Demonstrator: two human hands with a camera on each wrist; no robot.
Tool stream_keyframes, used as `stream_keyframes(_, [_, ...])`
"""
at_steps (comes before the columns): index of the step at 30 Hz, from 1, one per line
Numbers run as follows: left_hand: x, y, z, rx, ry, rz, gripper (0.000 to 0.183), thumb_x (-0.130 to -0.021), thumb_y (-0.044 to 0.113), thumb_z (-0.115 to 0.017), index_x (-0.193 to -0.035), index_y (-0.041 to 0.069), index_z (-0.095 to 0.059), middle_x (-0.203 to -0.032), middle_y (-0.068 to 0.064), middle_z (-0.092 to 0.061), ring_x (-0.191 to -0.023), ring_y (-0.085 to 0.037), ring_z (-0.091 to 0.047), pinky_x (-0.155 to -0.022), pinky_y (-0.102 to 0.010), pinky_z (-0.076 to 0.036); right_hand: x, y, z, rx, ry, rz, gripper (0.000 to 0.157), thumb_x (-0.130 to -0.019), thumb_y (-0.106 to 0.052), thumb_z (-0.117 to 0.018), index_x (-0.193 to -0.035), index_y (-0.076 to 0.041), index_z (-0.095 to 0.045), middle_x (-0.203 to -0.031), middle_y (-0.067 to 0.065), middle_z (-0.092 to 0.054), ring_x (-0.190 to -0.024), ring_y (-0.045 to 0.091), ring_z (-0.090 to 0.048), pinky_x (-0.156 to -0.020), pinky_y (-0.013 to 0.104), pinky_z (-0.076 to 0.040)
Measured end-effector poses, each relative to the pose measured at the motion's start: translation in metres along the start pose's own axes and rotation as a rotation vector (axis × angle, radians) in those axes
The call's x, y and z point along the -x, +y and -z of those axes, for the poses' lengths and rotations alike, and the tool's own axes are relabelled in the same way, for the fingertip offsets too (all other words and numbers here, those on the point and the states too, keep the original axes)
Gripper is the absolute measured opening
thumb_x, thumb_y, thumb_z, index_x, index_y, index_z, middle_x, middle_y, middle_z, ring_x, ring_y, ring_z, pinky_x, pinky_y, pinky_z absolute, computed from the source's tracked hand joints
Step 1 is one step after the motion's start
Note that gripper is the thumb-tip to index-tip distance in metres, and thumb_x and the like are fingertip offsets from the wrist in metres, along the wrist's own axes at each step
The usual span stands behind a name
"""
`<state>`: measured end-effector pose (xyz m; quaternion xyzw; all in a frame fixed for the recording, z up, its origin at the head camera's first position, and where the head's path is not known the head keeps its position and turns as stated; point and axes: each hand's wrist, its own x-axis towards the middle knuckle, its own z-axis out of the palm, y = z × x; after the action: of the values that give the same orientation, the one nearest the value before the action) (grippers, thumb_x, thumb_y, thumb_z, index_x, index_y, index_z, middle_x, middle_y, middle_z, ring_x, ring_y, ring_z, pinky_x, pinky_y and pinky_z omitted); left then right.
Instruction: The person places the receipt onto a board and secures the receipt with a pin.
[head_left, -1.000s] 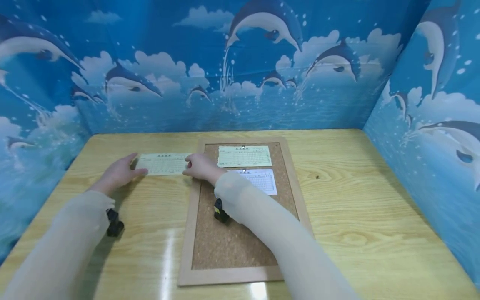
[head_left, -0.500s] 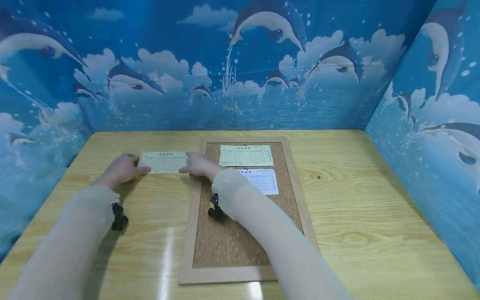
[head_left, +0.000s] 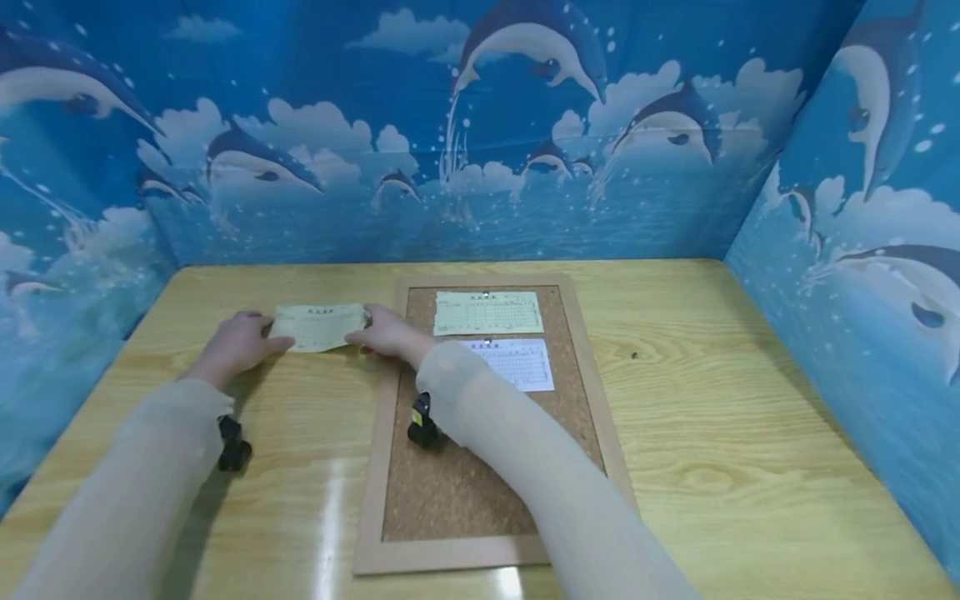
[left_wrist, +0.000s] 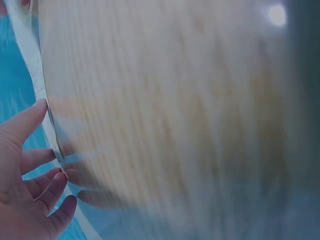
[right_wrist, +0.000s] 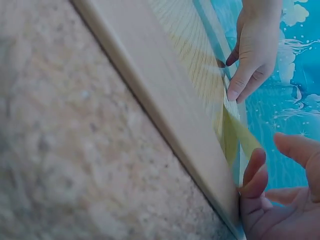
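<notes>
A pale green printed form slip [head_left: 315, 328] lies on the wooden table, left of the corkboard [head_left: 457, 492]. My left hand [head_left: 234, 343] rests at the slip's left end, thumb and fingertips touching its edge and the tabletop. At the other end, my right hand [head_left: 393, 333] pinches the slip, and that end curves up off the table. The right wrist view shows the raised slip [right_wrist: 237, 132] bending up to my right fingertips. Pinned on the cork are another green form [head_left: 487, 312] and, below it, a white form [head_left: 521, 362], partly hidden by my right sleeve.
A wooden frame [head_left: 450, 552] edges the corkboard. Small pins [head_left: 486, 293] hold the forms' top edges. Blue dolphin-print cloth [head_left: 450, 208] hangs behind and at both sides of the table [head_left: 712, 417]. A black wrist camera [head_left: 423, 421] sits on my right wrist.
The slip lay flat; now its right end is lifted and bowed. My right hand has shifted slightly left along with that end. My left hand stays at the left end.
</notes>
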<state>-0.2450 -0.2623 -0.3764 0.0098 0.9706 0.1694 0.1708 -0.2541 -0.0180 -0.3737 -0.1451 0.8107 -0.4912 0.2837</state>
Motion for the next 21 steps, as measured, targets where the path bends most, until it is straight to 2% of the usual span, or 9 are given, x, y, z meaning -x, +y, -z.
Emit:
stream_keyframes(2, [-0.001, -0.001, -0.001, -0.002, 0.009, -0.003, 0.084, -0.092, 0.047, -0.052, -0.137, -0.018, -0.025, -0.138, -0.043, -0.017, -0.124, -0.057, -0.017, -0.101, -0.062, -0.019, -0.001, 0.001, 0.000, -0.009, 0.016, 0.013, 0.064, -0.095, -0.022, -0.057, -0.147, -0.005, -0.024, -0.101, 0.016, -0.059, -0.055, 0.015, -0.048, -0.051, 0.028, -0.041])
stream_keyframes(5, [-0.003, -0.003, -0.003, 0.000, 0.024, -0.006, 0.087, -0.090, 0.052, -0.053, -0.136, -0.017, -0.027, -0.137, -0.042, -0.019, -0.124, -0.057, -0.019, -0.101, -0.062, -0.019, -0.004, 0.002, -0.002, 0.001, 0.044, 0.014, 0.060, -0.095, -0.019, -0.056, -0.144, -0.001, -0.026, -0.074, 0.013, -0.058, -0.049, 0.016, -0.045, -0.047, 0.028, -0.040])
stream_keyframes(9, [-0.003, -0.007, -0.005, -0.005, 0.017, -0.039, 0.088, -0.090, 0.053, -0.052, -0.137, -0.017, -0.027, -0.137, -0.043, -0.018, -0.124, -0.058, -0.018, -0.100, -0.063, -0.019, -0.008, 0.003, -0.005, 0.022, 0.091, -0.008, 0.066, -0.095, -0.015, -0.055, -0.146, 0.003, -0.018, -0.062, 0.008, -0.057, -0.047, 0.016, -0.047, -0.046, 0.026, -0.040])
stream_keyframes(12, [0.001, -0.008, -0.005, -0.009, -0.008, -0.062, 0.086, -0.091, 0.050, -0.053, -0.136, -0.018, -0.026, -0.137, -0.044, -0.016, -0.123, -0.059, -0.018, -0.100, -0.064, -0.018, -0.008, 0.003, -0.005, 0.054, 0.116, -0.032, 0.056, -0.095, -0.015, -0.055, -0.140, 0.007, -0.030, -0.059, 0.006, -0.057, -0.046, 0.014, -0.047, -0.046, 0.025, -0.038])
stream_keyframes(14, [0.003, -0.007, -0.005, -0.011, -0.019, -0.065, 0.085, -0.091, 0.047, -0.055, -0.136, -0.019, -0.026, -0.137, -0.044, -0.016, -0.123, -0.059, -0.018, -0.100, -0.063, -0.019, -0.007, 0.003, -0.005, 0.063, 0.118, -0.028, 0.035, -0.095, -0.014, -0.055, -0.122, 0.007, -0.051, -0.058, 0.005, -0.057, -0.047, 0.013, -0.047, -0.047, 0.024, -0.037])
stream_keyframes(16, [0.006, -0.006, -0.006, -0.012, -0.026, -0.065, 0.084, -0.091, 0.045, -0.055, -0.136, -0.019, -0.024, -0.137, -0.044, -0.015, -0.123, -0.059, -0.018, -0.100, -0.063, -0.019, -0.006, 0.004, -0.005, 0.073, 0.119, -0.014, 0.018, -0.095, -0.014, -0.055, -0.094, 0.002, -0.061, -0.058, 0.005, -0.056, -0.048, 0.012, -0.047, -0.047, 0.023, -0.036])
stream_keyframes(17, [0.006, -0.006, -0.006, -0.012, -0.025, -0.066, 0.084, -0.091, 0.044, -0.055, -0.136, -0.019, -0.024, -0.137, -0.044, -0.014, -0.123, -0.059, -0.017, -0.100, -0.063, -0.018, -0.006, 0.004, -0.004, 0.091, 0.120, -0.001, 0.020, -0.095, -0.014, -0.055, -0.080, -0.001, -0.059, -0.058, 0.005, -0.056, -0.048, 0.012, -0.045, -0.047, 0.023, -0.036])
stream_keyframes(18, [0.007, -0.005, -0.006, -0.009, -0.024, -0.068, 0.085, -0.091, 0.045, -0.055, -0.137, -0.019, -0.023, -0.138, -0.043, -0.013, -0.123, -0.059, -0.017, -0.101, -0.063, -0.018, -0.006, 0.004, -0.003, 0.109, 0.121, 0.018, 0.025, -0.095, -0.014, -0.054, -0.073, -0.003, -0.056, -0.058, 0.005, -0.055, -0.047, 0.012, -0.044, -0.047, 0.023, -0.035])
stream_keyframes(21, [0.009, -0.005, -0.006, 0.029, -0.017, -0.075, 0.088, -0.091, 0.046, -0.054, -0.138, -0.019, -0.018, -0.138, -0.043, -0.013, -0.124, -0.058, -0.015, -0.101, -0.063, -0.018, -0.007, 0.004, -0.002, 0.169, 0.128, 0.067, 0.034, -0.096, -0.012, -0.052, -0.063, -0.008, -0.047, -0.057, 0.006, -0.054, -0.046, 0.012, -0.040, -0.047, 0.022, -0.033])
